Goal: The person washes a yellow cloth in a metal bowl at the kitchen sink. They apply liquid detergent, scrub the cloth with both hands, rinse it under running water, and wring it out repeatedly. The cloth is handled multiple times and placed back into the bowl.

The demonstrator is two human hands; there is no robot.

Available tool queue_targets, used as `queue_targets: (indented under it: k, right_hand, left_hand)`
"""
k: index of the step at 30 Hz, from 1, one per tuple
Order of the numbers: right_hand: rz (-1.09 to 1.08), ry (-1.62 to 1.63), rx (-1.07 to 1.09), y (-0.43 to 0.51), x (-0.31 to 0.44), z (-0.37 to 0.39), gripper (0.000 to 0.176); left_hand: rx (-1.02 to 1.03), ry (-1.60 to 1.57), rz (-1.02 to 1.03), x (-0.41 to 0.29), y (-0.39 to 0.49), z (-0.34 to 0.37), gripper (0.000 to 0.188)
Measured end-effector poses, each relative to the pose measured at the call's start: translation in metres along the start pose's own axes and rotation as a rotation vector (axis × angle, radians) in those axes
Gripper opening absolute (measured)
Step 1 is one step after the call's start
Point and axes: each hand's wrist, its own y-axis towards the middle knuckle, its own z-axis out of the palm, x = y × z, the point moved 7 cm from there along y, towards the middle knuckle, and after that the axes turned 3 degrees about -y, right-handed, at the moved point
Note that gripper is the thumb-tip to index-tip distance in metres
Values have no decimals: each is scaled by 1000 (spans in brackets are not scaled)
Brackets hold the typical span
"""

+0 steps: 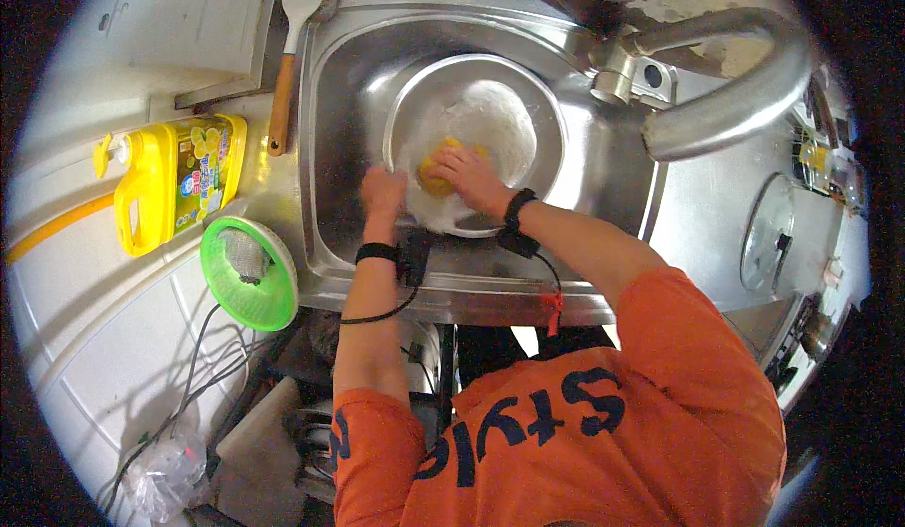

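A round metal basin (556, 120) rests inside the stainless steel sink (339, 131), with whitish suds spread over its inner surface. My left hand (384, 193) grips the basin's rim at its near left side, fingers curled over the edge. Inside the basin, my right hand (468, 173) is closed over a yellow sponge (436, 179) and presses it against the lower left of the inner surface. Part of the sponge is hidden under the fingers. Both wrists wear black straps with cables.
A curved metal faucet (735, 117) arches over the sink's right side. To the left are a long-handled brush (283, 96), a yellow detergent jug (177, 180) and a green strainer (272, 301) holding a scouring pad (244, 255). A glass lid (767, 233) is at far right.
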Motion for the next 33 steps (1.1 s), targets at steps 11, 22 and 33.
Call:
queue_targets:
  k: [11, 22, 33]
  right_hand:
    - [559, 723, -172, -86, -79, -116, 35]
    - [717, 871, -393, -147, -79, -242, 24]
    - [429, 240, -513, -130, -54, -350, 50]
  left_hand:
    - [610, -601, -299, -41, -62, 8, 35]
    - [-195, 198, 284, -130, -165, -128, 81]
    - [-628, 227, 494, -162, -270, -206, 92]
